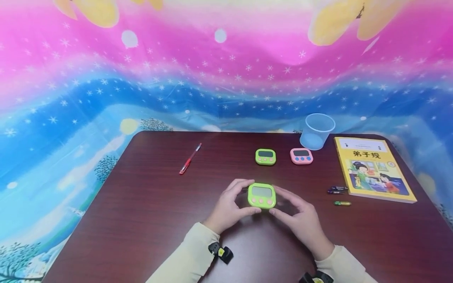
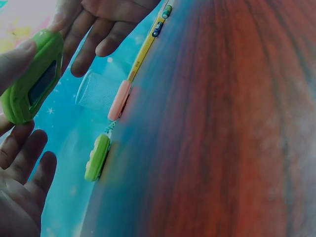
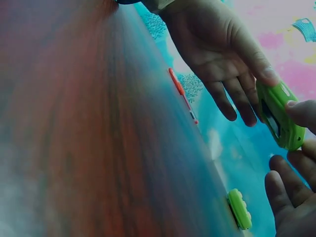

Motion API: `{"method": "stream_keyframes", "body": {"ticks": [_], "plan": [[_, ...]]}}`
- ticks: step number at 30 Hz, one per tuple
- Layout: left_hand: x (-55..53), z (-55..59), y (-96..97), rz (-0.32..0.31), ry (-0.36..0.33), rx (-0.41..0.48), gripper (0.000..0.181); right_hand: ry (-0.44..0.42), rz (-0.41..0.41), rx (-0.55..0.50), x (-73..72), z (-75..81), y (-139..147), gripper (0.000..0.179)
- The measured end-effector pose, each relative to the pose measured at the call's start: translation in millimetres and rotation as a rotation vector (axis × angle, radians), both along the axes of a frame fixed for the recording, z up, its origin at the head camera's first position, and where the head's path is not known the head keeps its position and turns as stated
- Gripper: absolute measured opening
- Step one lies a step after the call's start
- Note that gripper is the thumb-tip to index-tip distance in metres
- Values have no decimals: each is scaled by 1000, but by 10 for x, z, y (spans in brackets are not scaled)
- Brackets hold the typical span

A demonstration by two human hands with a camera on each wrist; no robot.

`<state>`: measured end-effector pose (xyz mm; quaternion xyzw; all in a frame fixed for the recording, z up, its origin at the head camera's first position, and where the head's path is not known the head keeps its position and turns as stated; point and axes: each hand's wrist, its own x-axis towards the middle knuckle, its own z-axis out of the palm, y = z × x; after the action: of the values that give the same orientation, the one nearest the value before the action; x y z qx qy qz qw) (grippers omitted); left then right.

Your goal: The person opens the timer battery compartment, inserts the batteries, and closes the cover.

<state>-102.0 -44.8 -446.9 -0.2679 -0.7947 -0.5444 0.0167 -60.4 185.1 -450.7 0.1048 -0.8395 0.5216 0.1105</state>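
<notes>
Between both hands a green digital timer point(image 1: 261, 195) is held up above the table, its grey screen and pink buttons facing up toward the head camera. The left hand point(image 1: 228, 206) pinches its left side with thumb and index finger. On the opposite side, the right hand point(image 1: 303, 222) pinches it the same way. Both wrist views show the timer point(image 2: 34, 79) point(image 3: 280, 116) off the table, with the other fingers spread loosely below. Beyond it, a second green timer point(image 1: 265, 157) and a pink timer point(image 1: 301, 156) lie on the table.
A red pen point(image 1: 190, 159) lies at the back left. At the back right stands a clear plastic cup point(image 1: 315, 133), beside a yellow book point(image 1: 375, 169). Dark batteries point(image 1: 337, 190) and a green-yellow battery point(image 1: 342, 203) lie left of the book. A patterned cloth point(image 1: 219, 78) hangs behind the brown table point(image 1: 141, 220).
</notes>
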Motion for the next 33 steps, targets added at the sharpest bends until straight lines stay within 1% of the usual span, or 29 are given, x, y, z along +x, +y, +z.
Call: {"method": "stream_keyframes", "body": {"ticks": [4, 10, 14, 18, 22, 28, 33], "plan": [[14, 16, 3, -12, 9, 1, 74, -6, 11, -23, 14, -16, 11, 58], [7, -3, -4, -5, 26, -17, 74, -4, 46, -75, 17, -33, -1, 56], [-4, -13, -3, -4, 17, -17, 72, 3, 72, -118, 15, -28, -7, 58], [-2, -12, 6, -4, 6, -11, 72, -7, 89, -147, 12, -35, -4, 64], [23, -4, 31, -13, -4, -4, 72, -45, 103, -173, 10, -56, -1, 71], [46, 23, 73, -32, -1, 22, 71, -115, 137, -269, 0, -50, -4, 75], [64, 27, 76, -36, 5, 7, 72, -153, 132, -284, 25, -12, -2, 75]]}}
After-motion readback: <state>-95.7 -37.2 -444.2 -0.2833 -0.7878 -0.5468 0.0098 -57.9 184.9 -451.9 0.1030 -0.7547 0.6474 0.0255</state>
